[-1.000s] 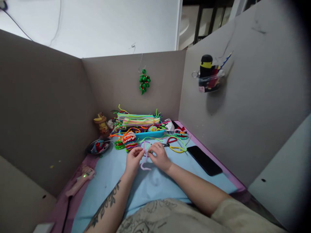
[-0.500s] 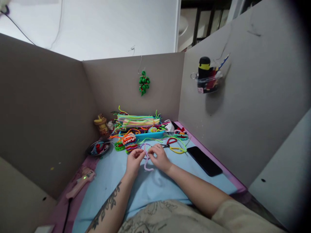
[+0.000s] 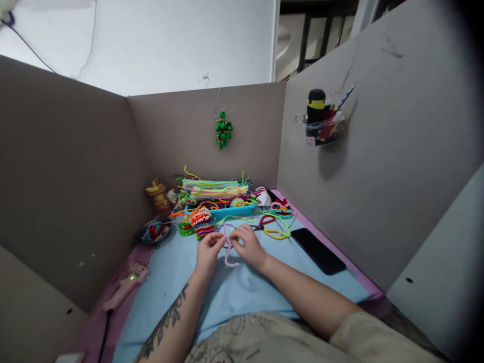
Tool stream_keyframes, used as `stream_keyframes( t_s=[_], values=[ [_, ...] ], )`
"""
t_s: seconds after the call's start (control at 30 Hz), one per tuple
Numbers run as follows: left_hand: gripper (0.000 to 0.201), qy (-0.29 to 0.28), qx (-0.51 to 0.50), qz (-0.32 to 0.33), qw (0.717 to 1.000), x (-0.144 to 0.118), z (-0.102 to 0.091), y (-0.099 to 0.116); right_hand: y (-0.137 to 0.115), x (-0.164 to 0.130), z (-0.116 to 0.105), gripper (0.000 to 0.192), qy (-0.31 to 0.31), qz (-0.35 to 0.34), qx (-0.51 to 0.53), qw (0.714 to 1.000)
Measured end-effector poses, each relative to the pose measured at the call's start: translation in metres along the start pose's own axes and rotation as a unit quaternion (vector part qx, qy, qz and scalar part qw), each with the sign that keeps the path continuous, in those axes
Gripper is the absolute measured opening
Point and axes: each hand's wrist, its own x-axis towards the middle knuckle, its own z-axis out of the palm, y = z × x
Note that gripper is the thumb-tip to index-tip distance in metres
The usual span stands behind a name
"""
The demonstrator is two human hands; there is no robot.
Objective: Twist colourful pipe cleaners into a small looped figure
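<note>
Left hand (image 3: 207, 250): fingers pinched on the lilac pipe cleaner (image 3: 228, 248) at its left side, hand low over the surface (image 3: 177, 282).
Right hand (image 3: 247, 245): fingers closed on the same pipe cleaner from the right, fingertips nearly meeting those of the left hand.
Work piece: the lilac pipe cleaner is held between both hands above the light blue cloth; one loop rises behind the fingertips, a curled tail hangs toward the person.
Change noted: since a second ago the hands have drawn slightly closer and the hanging tail has shifted a little to the right; over the last half second the pose is nearly the same.
Reading: judged as a bend or twist being worked in small moves, not a fresh grasp; the piece remains partly shaped.
Nearby stock: a bundle of coloured pipe cleaners (image 3: 214, 189) lies beyond the hands, with a blue tray (image 3: 232, 209) in front of it.
Other items: black phone (image 3: 317, 250) to the right, well apart; pink glue gun (image 3: 123, 290) to the left, its green light on; green hanging ornament (image 3: 224, 130) on the back panel.
</note>
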Motion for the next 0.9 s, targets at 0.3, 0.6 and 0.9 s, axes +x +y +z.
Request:
stream_keyframes(
  t_s=[0.3, 0.6, 0.9],
  values=[
    [0.032, 0.000, 0.001, 0.004, 1.000, -0.0005, -0.0003, 0.0000, 0.0063, -0.0027, -0.0009, 0.008, -0.009, -0.040, -0.042, 0.998],
    [0.028, -0.004, -0.006, 0.009, 1.000, 0.0005, -0.0011, -0.0006, 0.0048, -0.0025, -0.0007, 0.006, -0.009, -0.035, -0.040, 0.999],
    [0.020, -0.027, 0.052, 0.094, 0.994, -0.0062, 0.0016, -0.0015, -0.0010, -0.0046, 0.0052, 0.011, 0.040, 0.015, 0.014, 0.999]
  ],
)
